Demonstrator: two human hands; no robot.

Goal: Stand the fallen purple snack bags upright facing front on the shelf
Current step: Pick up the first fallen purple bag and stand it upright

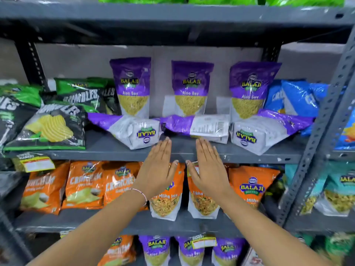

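Three purple snack bags stand upright at the back of the middle shelf (115, 153): a left one (131, 87), a middle one (191, 89) and a right one (249, 91). In front of them three more lie fallen: the left fallen bag (132, 129), the middle fallen bag (203, 126) with its back label up, and the right fallen bag (265, 129). My left hand (157, 169) and my right hand (207, 169) are flat, fingers straight, holding nothing. Their fingertips reach the shelf's front edge just below the middle fallen bag.
Black and green chip bags (51, 120) lie heaped at the left of the same shelf, blue bags (295, 98) at the right. Orange bags (84, 185) fill the shelf below. A grey upright post (324, 116) borders the right side.
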